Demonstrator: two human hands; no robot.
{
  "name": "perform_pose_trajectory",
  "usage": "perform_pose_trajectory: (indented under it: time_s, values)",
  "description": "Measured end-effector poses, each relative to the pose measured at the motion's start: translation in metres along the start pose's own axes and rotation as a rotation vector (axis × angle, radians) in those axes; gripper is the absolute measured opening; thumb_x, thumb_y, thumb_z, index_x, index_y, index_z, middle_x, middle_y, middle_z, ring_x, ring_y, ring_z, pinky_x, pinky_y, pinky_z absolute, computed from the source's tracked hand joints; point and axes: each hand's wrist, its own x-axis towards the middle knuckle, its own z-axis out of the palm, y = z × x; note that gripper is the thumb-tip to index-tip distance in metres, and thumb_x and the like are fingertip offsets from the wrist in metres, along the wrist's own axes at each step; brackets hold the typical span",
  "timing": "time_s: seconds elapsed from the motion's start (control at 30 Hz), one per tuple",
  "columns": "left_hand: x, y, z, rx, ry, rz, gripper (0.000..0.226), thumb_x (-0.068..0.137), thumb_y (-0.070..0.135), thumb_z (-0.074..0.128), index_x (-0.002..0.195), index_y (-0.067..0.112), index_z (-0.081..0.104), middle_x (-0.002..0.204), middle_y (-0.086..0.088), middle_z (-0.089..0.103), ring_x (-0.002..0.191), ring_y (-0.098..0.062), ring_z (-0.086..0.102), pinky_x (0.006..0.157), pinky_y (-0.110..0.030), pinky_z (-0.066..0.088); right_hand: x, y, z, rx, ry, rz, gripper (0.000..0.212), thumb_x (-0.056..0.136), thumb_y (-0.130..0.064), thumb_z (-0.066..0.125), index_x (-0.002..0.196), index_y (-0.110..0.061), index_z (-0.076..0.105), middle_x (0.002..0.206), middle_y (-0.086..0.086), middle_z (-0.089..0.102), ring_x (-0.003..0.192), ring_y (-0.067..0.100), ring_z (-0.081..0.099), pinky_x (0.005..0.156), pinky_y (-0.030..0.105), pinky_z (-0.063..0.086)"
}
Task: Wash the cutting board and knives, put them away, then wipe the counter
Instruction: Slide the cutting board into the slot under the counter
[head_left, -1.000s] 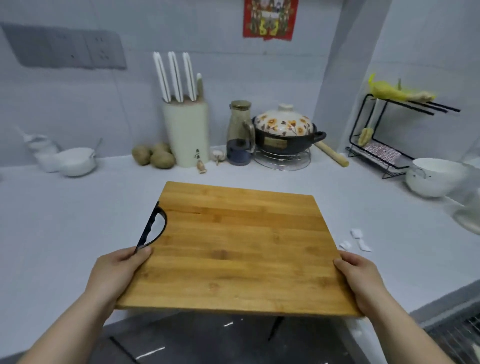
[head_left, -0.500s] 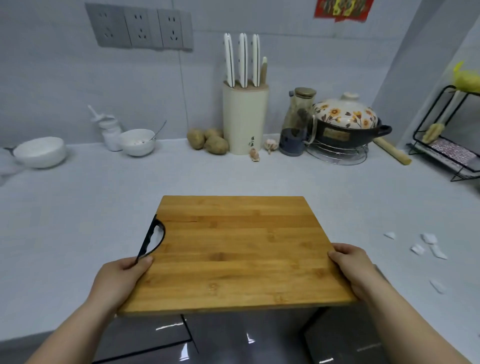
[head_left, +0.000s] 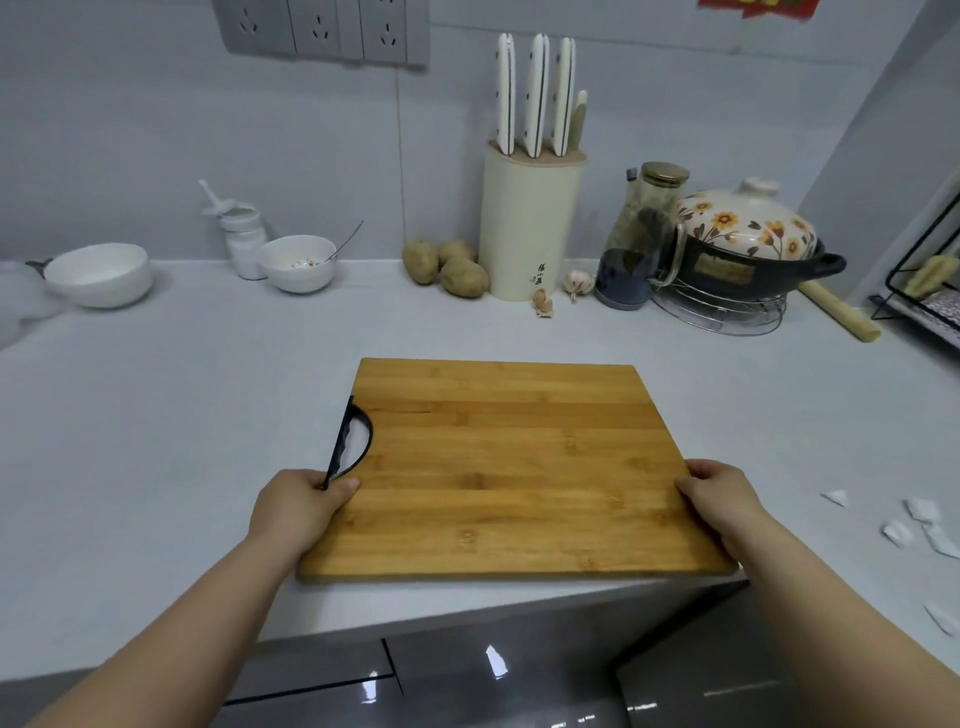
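Observation:
A bamboo cutting board (head_left: 509, 467) with a black handle cut-out on its left side lies flat over the near part of the white counter (head_left: 182, 415). My left hand (head_left: 298, 506) grips its left edge just below the handle. My right hand (head_left: 719, 499) grips the right edge. Three white-handled knives (head_left: 535, 93) stand in a cream knife block (head_left: 530, 223) against the back wall, beyond the board.
Potatoes (head_left: 449, 267) and garlic (head_left: 579, 283) lie beside the block. A glass jar (head_left: 641, 239) and a floral lidded pot (head_left: 748, 244) on a wire trivet stand at the back right, two white bowls (head_left: 296, 262) at the back left. White scraps (head_left: 922, 525) litter the counter's right side.
Both hands have carried the board forward and leftward over the counter. It now lies lower, over the counter's front edge. The view has swung left.

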Motion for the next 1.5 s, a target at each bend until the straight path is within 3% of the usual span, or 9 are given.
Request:
perform_pose_trajectory:
  time_s: [0.27,0.67,0.77,0.87,0.97,1.07,1.2,1.37,1.5]
  values:
    - [0.006,0.001,0.009,0.141,0.041,0.023,0.032,0.087,0.027,0.059,0.061,0.009,0.058,0.058,-0.005,0.054,0.059,-0.018,0.048,0.051,-0.026,0.032,0.015,-0.005,0.006,-0.136,-0.022,-0.008,0.033,0.092,-0.002,0.04,0.122,0.001,0.054,0.12,0.019,0.058,0.108,0.035,0.054,0.09,0.037,0.043]
    - [-0.007,-0.014,0.013,0.191,0.083,0.221,0.029,0.084,0.026,0.061,0.086,-0.002,0.063,0.074,-0.013,0.054,0.079,-0.032,0.053,0.066,-0.035,0.041,-0.005,0.011,0.002,0.151,0.174,-0.048,0.036,0.094,-0.003,0.04,0.129,-0.003,0.05,0.133,0.014,0.051,0.123,0.028,0.047,0.1,0.03,0.035]
    - [-0.015,-0.027,0.012,0.335,0.07,0.32,0.053,0.084,0.035,0.06,0.128,0.008,0.049,0.122,-0.015,0.051,0.117,-0.032,0.041,0.098,-0.038,0.034,-0.033,0.035,0.006,0.507,0.405,-0.044,0.033,0.091,0.002,0.038,0.118,-0.001,0.056,0.108,0.013,0.062,0.091,0.016,0.062,0.086,0.022,0.045]
    - [-0.024,-0.035,0.01,0.331,0.044,0.431,0.078,0.077,0.062,0.04,0.13,0.007,0.048,0.13,-0.013,0.048,0.123,-0.032,0.039,0.104,-0.04,0.029,-0.058,0.065,0.02,0.843,0.486,0.106,0.032,0.092,0.003,0.038,0.119,0.005,0.054,0.079,0.004,0.057,0.053,0.0,0.06,0.054,0.005,0.047]
    - [-0.021,-0.042,0.012,0.302,0.039,0.463,0.093,0.064,0.066,0.018,0.127,0.006,0.052,0.132,-0.014,0.047,0.123,-0.032,0.039,0.105,-0.042,0.028,-0.084,0.093,0.058,1.147,0.263,0.33,0.037,0.096,-0.002,0.033,0.132,0.007,0.041,0.094,0.018,0.057,0.082,0.024,0.06,0.059,0.012,0.051]
    - [-0.017,-0.045,0.014,0.302,0.051,0.494,0.092,0.065,0.066,0.017,0.127,0.008,0.051,0.133,-0.013,0.045,0.124,-0.031,0.038,0.106,-0.042,0.027,-0.114,0.093,0.106,1.215,0.015,0.401,0.027,0.097,-0.001,0.031,0.121,-0.002,0.044,0.102,0.019,0.054,0.076,0.022,0.052,0.042,0.015,0.051]
    - [-0.016,-0.05,0.014,0.315,0.052,0.527,0.091,0.065,0.065,0.016,0.128,0.009,0.051,0.135,-0.013,0.045,0.126,-0.031,0.037,0.107,-0.042,0.026,-0.131,0.069,0.16,1.303,-0.226,0.403,0.02,0.096,0.005,0.03,0.097,-0.002,0.048,0.074,0.014,0.062,0.069,0.024,0.061,0.048,0.021,0.055]
    - [-0.015,-0.051,0.012,0.318,0.049,0.566,0.087,0.067,0.063,0.019,0.124,0.008,0.054,0.133,-0.012,0.046,0.124,-0.03,0.04,0.107,-0.04,0.027,-0.13,0.047,0.192,1.409,-0.238,0.412,0.035,0.086,0.017,0.018,0.076,-0.003,0.046,0.067,0.013,0.056,0.071,0.025,0.053,0.078,0.034,0.054]
    - [-0.013,-0.049,0.014,0.339,0.036,0.559,0.066,0.077,0.049,0.032,0.125,0.008,0.053,0.135,-0.011,0.044,0.125,-0.029,0.04,0.107,-0.04,0.027,-0.133,0.049,0.196,1.432,-0.249,0.415,0.041,0.084,0.019,0.014,0.077,-0.002,0.049,0.051,0.007,0.064,0.072,0.025,0.054,0.058,0.032,0.056]
